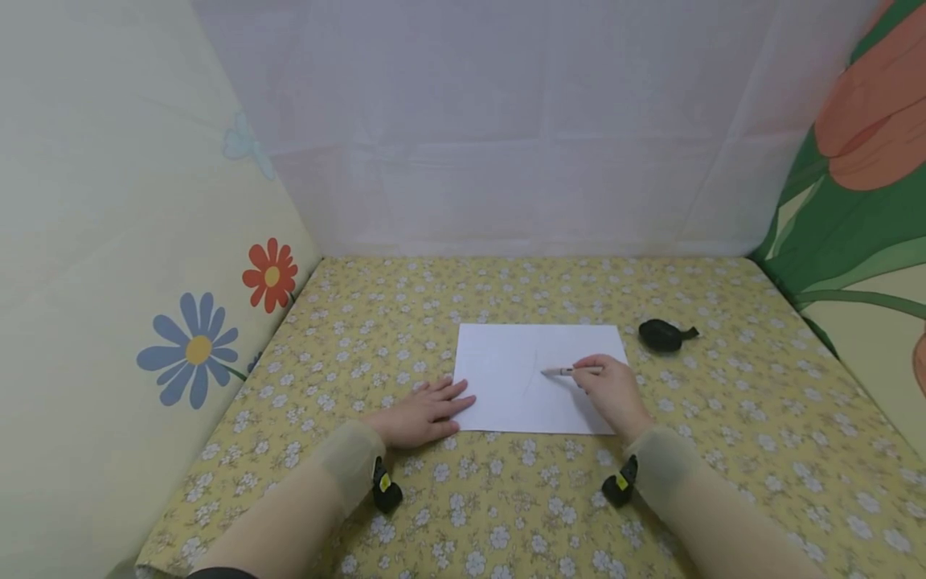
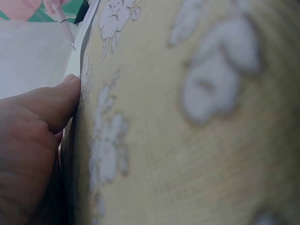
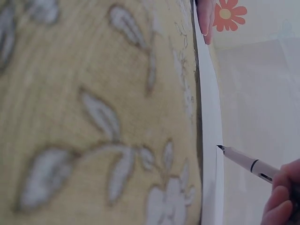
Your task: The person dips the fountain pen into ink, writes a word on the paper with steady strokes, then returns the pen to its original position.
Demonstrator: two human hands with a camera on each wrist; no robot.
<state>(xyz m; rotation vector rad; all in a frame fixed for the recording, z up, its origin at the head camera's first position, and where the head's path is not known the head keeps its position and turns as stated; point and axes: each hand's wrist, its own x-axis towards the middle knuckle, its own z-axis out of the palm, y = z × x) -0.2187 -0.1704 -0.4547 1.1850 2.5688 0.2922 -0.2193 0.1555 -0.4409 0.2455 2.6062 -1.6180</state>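
A slim white pen with a dark nib and a dark band (image 1: 567, 371) is held slantwise over the right half of a white rectangular sheet of paper (image 1: 492, 354). Its nib is at the paper's surface, touching or just above it; the views do not settle which. Faint thin lines lie near the nib, too pale to read as a shape or a word. Most of the sheet shows no mark, so the pen work looks to be at an early stage; how much is left cannot be told.

The right hand (image 1: 613, 390) pinches the pen, its fingers closed together around the barrel. The left hand (image 1: 423, 414) lies flat at the sheet's left edge, fingers spread apart, their tips resting on the paper, gripping nothing.

The sheet lies on a table covered with yellow cloth printed with white flowers (image 1: 391, 305). Just beyond the paper's right edge lies a black rounded object with a narrow tail (image 1: 660, 335); whether it is a container, or holds anything, cannot be told. No cup, box or tray is in view. Behind hangs a pale creased fabric backdrop (image 1: 492, 145), and a cream panel with a red flower (image 1: 271, 276) stands at the left.
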